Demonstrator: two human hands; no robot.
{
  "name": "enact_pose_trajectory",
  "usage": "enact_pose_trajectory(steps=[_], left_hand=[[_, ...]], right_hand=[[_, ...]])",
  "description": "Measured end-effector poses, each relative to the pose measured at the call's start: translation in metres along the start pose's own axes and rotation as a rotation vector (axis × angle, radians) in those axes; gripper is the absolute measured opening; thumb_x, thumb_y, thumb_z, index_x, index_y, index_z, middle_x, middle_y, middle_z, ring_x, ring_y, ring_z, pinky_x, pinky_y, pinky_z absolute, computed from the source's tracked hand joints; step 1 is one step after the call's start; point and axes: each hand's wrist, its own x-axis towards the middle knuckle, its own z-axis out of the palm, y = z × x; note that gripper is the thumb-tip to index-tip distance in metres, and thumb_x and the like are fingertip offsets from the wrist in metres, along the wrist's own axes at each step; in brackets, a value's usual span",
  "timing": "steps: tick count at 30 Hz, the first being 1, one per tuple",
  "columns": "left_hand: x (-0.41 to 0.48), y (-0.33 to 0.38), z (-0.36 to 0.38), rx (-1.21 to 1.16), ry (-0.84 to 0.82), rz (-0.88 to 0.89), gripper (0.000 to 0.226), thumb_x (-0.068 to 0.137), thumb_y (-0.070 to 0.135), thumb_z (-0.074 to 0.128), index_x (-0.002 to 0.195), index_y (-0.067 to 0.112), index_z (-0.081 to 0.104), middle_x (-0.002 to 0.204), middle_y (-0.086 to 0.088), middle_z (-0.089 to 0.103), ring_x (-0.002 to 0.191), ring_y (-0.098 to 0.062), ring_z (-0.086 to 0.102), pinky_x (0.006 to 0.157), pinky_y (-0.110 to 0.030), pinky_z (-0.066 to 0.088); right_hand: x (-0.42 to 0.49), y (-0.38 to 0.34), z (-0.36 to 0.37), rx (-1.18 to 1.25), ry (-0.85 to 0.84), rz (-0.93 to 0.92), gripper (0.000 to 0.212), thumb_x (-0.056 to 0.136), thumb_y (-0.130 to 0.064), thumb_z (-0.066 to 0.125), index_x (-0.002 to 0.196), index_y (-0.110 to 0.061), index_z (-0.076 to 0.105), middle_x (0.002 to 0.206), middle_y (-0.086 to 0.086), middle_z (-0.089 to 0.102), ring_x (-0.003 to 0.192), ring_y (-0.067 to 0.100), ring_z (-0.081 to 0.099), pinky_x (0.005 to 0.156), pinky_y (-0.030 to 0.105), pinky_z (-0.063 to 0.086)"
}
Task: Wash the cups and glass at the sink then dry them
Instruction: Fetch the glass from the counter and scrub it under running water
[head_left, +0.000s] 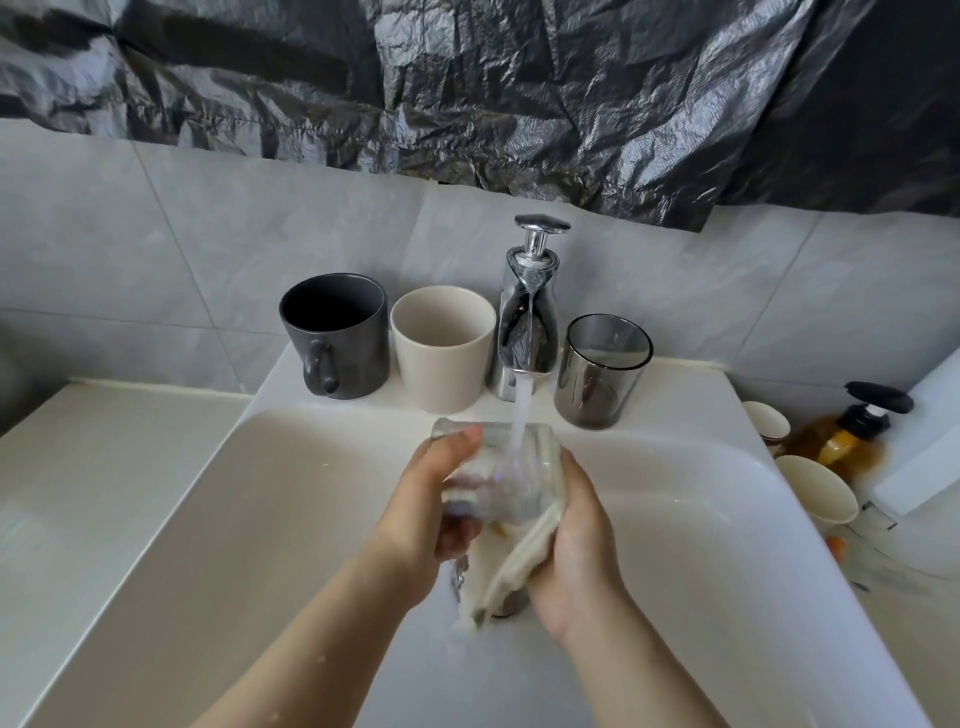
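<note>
Water runs from the chrome faucet onto a clear glass held tilted over the white sink. My left hand grips the glass from the left, thumb on its rim. My right hand holds a cream cloth against the glass's right side; the cloth hangs down toward the drain. On the ledge behind stand a dark grey mug, a beige cup and a smoky grey tumbler.
A brown pump bottle and two cream cups stand on the counter at the right, next to a white box. Crumpled black plastic sheeting covers the tiled wall above. A flat white counter lies to the left.
</note>
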Motion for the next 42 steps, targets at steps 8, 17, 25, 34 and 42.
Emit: enact_pose_trajectory(steps=[8,17,25,34,42], left_hand=[[0.002,0.007,-0.012,0.344,-0.052,0.182,0.058,0.063,0.028,0.082,0.115,0.031,0.059,0.09,0.002,0.059,0.071,-0.01,0.057,0.066,-0.018,0.043],[0.01,0.001,-0.011,-0.011,-0.041,0.185,0.1,0.03,0.013,0.084,0.122,0.031,0.049,0.103,-0.011,0.063,0.074,-0.02,0.061,0.077,-0.031,0.047],[0.011,-0.012,-0.012,-0.179,-0.312,-0.072,0.074,0.058,0.051,0.077,0.114,0.004,0.066,0.105,-0.019,0.067,0.087,-0.031,0.067,0.075,-0.036,0.056],[0.013,-0.014,-0.013,-0.073,-0.484,-0.147,0.052,0.044,0.043,0.083,0.084,0.01,0.078,0.09,-0.015,0.069,0.077,-0.026,0.068,0.076,-0.035,0.053],[0.019,-0.01,-0.025,-0.114,-0.446,-0.238,0.083,0.034,0.042,0.092,0.102,0.005,0.063,0.096,-0.018,0.055,0.083,-0.03,0.055,0.085,-0.039,0.044]], right_hand=[[-0.006,0.0,0.007,-0.244,0.098,-0.377,0.028,0.099,-0.01,0.042,0.106,-0.029,0.061,0.12,-0.012,0.06,0.107,-0.006,0.055,0.09,0.009,0.043],[-0.003,0.003,0.003,-0.278,0.13,-0.306,0.011,0.095,-0.016,0.051,0.098,-0.024,0.058,0.097,-0.001,0.066,0.087,0.009,0.064,0.077,0.024,0.05],[-0.006,0.006,0.008,-0.418,0.043,-0.432,0.018,0.099,-0.029,0.044,0.101,-0.041,0.058,0.1,-0.02,0.067,0.095,-0.003,0.063,0.082,0.02,0.051],[-0.003,-0.001,0.005,-0.358,0.063,-0.411,0.027,0.076,-0.049,0.05,0.086,-0.034,0.071,0.113,0.007,0.061,0.104,0.024,0.063,0.092,0.049,0.051],[-0.011,-0.004,0.005,-0.658,0.047,-0.529,0.035,0.082,-0.036,0.07,0.052,-0.028,0.054,0.046,-0.014,0.049,0.048,0.002,0.042,0.052,0.017,0.036]])
